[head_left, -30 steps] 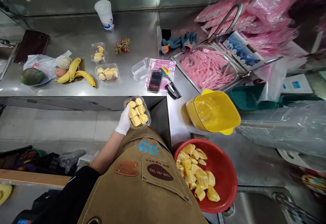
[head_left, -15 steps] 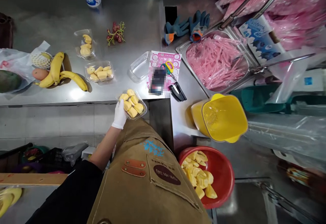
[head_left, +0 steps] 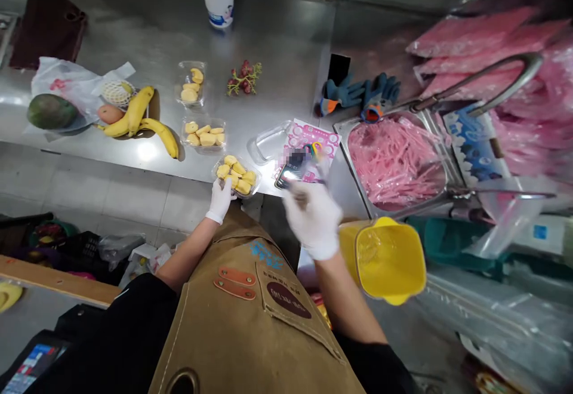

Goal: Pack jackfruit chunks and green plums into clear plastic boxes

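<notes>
Across the steel surface [head_left: 273,48], the gloved left hand [head_left: 220,201] grips one clear tub of jackfruit pieces [head_left: 236,176] by the edge, fingers closed under it; two more filled tubs [head_left: 203,133] lie beyond. The gloved right hand [head_left: 313,221] blurs beside a pink card [head_left: 313,143] (its fingers can't be made out).

White disposable gloves cover the left hand [head_left: 220,201] and the right hand [head_left: 313,221], ending at the wrists. Black sleeves [head_left: 120,328] show at the upper arms; the forearms are bare. Over the front hangs a tan canvas apron [head_left: 215,322] with pale stitching, a blue printed mark [head_left: 266,255], two stitched leather tabs [head_left: 236,283], a pocket [head_left: 286,310] bearing a dark oval patch [head_left: 289,299], and a round brass eyelet [head_left: 182,383].
</notes>
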The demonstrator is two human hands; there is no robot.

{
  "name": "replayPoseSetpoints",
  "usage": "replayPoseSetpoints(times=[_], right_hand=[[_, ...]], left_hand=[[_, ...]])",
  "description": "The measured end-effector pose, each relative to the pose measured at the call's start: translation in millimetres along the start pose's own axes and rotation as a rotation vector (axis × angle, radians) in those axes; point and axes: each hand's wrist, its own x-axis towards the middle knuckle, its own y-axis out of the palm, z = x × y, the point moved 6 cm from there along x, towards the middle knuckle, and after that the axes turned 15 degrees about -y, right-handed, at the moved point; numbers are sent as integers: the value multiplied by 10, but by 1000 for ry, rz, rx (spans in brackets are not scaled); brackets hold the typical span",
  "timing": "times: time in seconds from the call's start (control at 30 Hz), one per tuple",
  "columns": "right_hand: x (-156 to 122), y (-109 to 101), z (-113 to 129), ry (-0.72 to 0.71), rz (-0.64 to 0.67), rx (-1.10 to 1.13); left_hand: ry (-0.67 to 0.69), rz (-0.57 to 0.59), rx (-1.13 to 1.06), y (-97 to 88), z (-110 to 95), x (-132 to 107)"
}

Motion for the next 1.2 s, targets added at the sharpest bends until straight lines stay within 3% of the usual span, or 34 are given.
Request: replayPoseSetpoints(times=[0.03,0.1,0.17,0.3,0.4,0.5,0.63,0.73,0.87,1.2], right_hand=[[217,303,210,-60,49,33],[556,939,590,-124,267,66],[765,1415,878,-186,434,55],[884,1905,1106,-287,628,4],[860,2023,1115,-314,674,-9],[808,1996,1057,-321,637,10],[737,1774,758,-278,348,75],[645,1709,441,-224,197,33],[516,1893,159,-178,251,19],[359,2090,-93,-158,183,163]], left_hand=[[5,-25,37,-51,18,-17],[33,-77,74,-176,24,-42],[75,-146,70,-333,-23,-52],[194,-275,110,-596,-308,-15],[275,-280,200,-596,-634,83],[308,-206,346,-411,-936,231],[306,-170,531,-151,-1161,394],[293,-168,627,-31,-1175,447],[285,-137,675,53,-1079,441],[291,-78,626,116,-949,500]])
